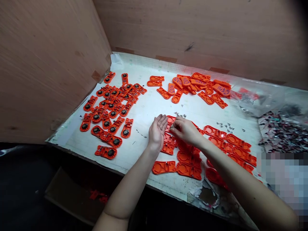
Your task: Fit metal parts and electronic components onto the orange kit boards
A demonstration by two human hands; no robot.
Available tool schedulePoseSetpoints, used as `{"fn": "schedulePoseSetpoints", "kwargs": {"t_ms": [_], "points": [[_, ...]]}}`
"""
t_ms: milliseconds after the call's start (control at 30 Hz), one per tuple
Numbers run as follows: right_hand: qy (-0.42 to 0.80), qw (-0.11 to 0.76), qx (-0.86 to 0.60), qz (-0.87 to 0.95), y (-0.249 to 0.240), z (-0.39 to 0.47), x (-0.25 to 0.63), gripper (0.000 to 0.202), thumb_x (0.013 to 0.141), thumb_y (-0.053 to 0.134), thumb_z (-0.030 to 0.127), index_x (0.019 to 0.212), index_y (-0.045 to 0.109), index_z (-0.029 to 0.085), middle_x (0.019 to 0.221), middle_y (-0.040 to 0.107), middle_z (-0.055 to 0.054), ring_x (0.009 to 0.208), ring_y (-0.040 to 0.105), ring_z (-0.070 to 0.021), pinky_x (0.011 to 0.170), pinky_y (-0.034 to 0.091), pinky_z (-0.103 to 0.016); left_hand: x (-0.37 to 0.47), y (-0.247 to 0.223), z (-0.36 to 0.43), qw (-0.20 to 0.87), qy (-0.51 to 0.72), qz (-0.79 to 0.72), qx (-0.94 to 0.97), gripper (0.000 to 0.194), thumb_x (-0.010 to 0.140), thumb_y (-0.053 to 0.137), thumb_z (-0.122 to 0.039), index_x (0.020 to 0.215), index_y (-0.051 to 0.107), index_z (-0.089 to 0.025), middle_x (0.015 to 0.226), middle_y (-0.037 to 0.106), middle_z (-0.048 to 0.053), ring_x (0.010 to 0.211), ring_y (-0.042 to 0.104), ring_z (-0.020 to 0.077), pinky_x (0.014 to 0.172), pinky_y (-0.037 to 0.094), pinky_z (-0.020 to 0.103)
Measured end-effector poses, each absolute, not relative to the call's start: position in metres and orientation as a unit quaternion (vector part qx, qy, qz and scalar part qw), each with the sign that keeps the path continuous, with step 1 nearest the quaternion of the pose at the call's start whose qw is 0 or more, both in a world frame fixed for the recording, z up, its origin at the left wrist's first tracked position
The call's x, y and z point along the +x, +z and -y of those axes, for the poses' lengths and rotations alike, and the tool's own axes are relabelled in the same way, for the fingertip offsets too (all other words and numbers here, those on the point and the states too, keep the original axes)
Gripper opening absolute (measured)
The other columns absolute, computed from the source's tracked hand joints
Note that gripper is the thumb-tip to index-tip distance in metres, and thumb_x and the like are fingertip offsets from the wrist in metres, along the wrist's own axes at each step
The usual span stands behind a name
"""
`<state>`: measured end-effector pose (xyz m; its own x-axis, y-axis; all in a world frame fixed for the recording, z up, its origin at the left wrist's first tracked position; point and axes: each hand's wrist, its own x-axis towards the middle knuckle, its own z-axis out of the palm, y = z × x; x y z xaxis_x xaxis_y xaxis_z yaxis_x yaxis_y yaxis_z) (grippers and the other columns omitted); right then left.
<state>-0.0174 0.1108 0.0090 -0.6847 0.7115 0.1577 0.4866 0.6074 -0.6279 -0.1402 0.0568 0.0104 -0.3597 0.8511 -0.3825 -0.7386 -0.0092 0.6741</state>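
My left hand (157, 130) is held palm up over the table with its fingers stretched out. Whether tiny parts lie in its palm is too small to tell. Just to its right, my right hand (186, 130) pinches thumb and fingers together over an orange plastic casing half (171, 119). What sits between those fingertips is too small to make out. Rows of similar open casing halves (164, 167) lie under and around my right hand, each with a round recess. Small shiny metal pieces (180, 115) are scattered just beyond it.
At the left lie many orange casings fitted with round dark parts (116, 141). Loose orange shells (198, 83) are heaped at the back. More metal pieces (226, 126), a plastic bag (257, 99) and a pile of thin wired parts (284, 131) are rightward. Board walls (192, 35) enclose the table.
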Motion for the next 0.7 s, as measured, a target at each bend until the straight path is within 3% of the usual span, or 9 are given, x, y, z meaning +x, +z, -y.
{"fn": "schedulePoseSetpoints", "kwargs": {"t_ms": [167,300,500,700], "points": [[0.16,0.141,-0.353,0.911,0.015,-0.102,-0.028,0.019,0.081,0.045,0.011,0.064,0.048,0.019,0.073,0.054,-0.007,0.073,0.049,-0.0192,0.068,0.041,-0.031,-0.138,0.01,-0.056,0.561,0.705,-0.429,0.071,0.037,0.098,0.03,-0.029,0.12,0.052,-0.009,0.128,0.056,0.016,0.115,0.056,0.0185,0.103,0.041,0.03],[0.135,0.156,-0.402,0.892,0.012,-0.088,-0.032,0.02,0.082,0.043,0.011,0.065,0.05,0.018,0.075,0.055,-0.009,0.074,0.049,-0.0216,0.066,0.04,-0.033,-0.138,0.009,-0.056,0.559,0.709,-0.422,0.081,0.039,0.098,0.032,-0.029,0.123,0.05,-0.006,0.13,0.054,0.018,0.117,0.055,0.0202,0.103,0.04,0.031],[0.271,0.235,-0.39,0.848,0.006,-0.087,-0.016,0.017,0.085,0.049,0.019,0.071,0.058,0.018,0.077,0.055,-0.005,0.073,0.053,-0.0183,0.068,0.042,-0.03,-0.138,0.011,-0.057,0.563,0.712,-0.417,0.051,0.038,0.097,0.032,-0.027,0.123,0.05,-0.006,0.128,0.056,0.018,0.117,0.055,0.0206,0.103,0.04,0.032],[0.367,0.255,-0.428,0.785,0.005,-0.101,-0.01,0.012,0.076,0.063,0.026,0.068,0.059,0.017,0.071,0.054,-0.001,0.061,0.051,-0.0134,0.06,0.04,-0.028,-0.138,0.011,-0.057,0.569,0.708,-0.416,0.05,0.038,0.098,0.03,-0.027,0.123,0.05,-0.007,0.127,0.057,0.016,0.118,0.054,0.0208,0.106,0.037,0.034]]}}
